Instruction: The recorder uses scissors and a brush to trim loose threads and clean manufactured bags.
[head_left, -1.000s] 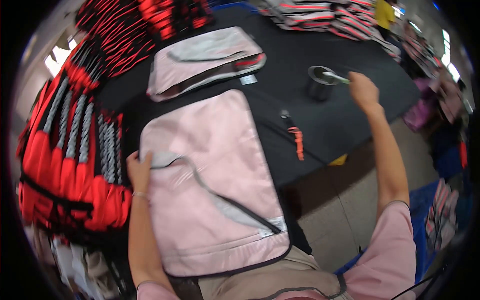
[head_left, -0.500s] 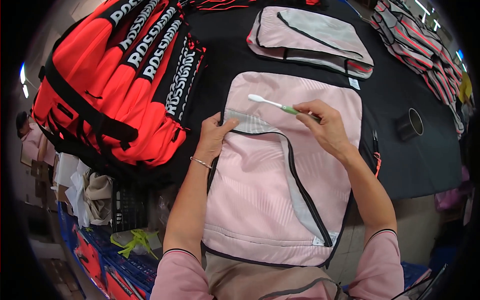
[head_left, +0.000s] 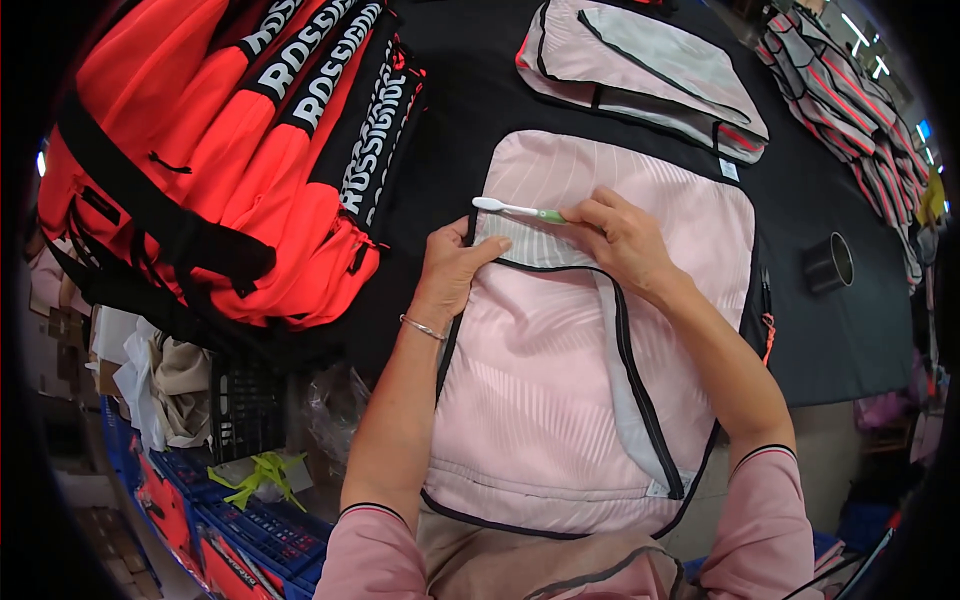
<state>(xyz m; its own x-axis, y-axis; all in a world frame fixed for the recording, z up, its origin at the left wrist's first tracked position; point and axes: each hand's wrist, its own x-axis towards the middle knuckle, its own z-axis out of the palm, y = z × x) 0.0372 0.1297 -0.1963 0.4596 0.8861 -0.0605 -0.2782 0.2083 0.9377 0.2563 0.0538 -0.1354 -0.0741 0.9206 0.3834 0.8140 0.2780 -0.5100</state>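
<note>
A pink fabric bag panel [head_left: 540,400] with black edging lies flat in front of me, its zippered flap folded back to bare a pale grey lining [head_left: 545,237]. At the panel's left edge my left hand [head_left: 456,262] pinches the fabric, thumb on top beside the lining. My right hand [head_left: 622,245] is closed round the green handle of a toothbrush [head_left: 520,209]. The brush points left, its white head close to the panel's left edge, above my left thumb. Whether the bristles touch the fabric cannot be made out.
Red-and-black bags [head_left: 230,170] are heaped at the left. A folded pink-grey piece [head_left: 650,75] lies beyond the panel. To the right stand a dark metal cup [head_left: 829,263] and a small black tool [head_left: 767,310] with an orange cord. Striped grey-red pieces [head_left: 840,100] pile up at far right.
My right hand has brought the toothbrush left across the panel and lower, over the grey lining near my left thumb. My left hand keeps its hold on the edge. The whole view has shifted slightly.
</note>
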